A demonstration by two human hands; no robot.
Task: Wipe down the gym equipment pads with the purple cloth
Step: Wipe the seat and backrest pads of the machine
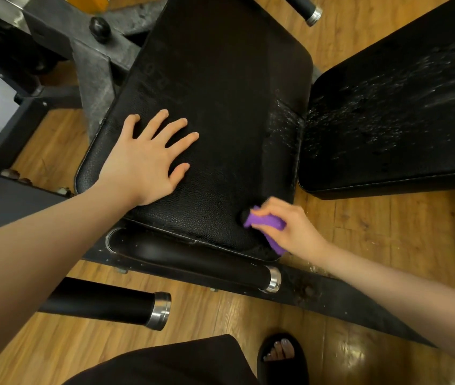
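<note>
Purple cloth, bunched small, is pinched in the curled fingers of the right hand and pressed on the near right corner of the black textured-vinyl seat pad. Left hand is laid flat on the same pad, fingers spread and straight, nothing held; the pad appears to be steadied by it.

Step in hand is judged to be wiping of the seat pad's near edge. White spray droplets are seen along the pad's right edge, and far more on the second black vinyl pad to the right, so that pad looks not yet wiped. For a good pass:
- cloth should be opened out for more contact area
- strokes overlapped, edge to edge, seam and corners included
- wet right edge taken next, then the second pad
- left hand shifted off unwiped areas as needed

Black foam rollers with chrome end caps sit below the pad. Containers: none visible, no spray bottle in view.
</note>
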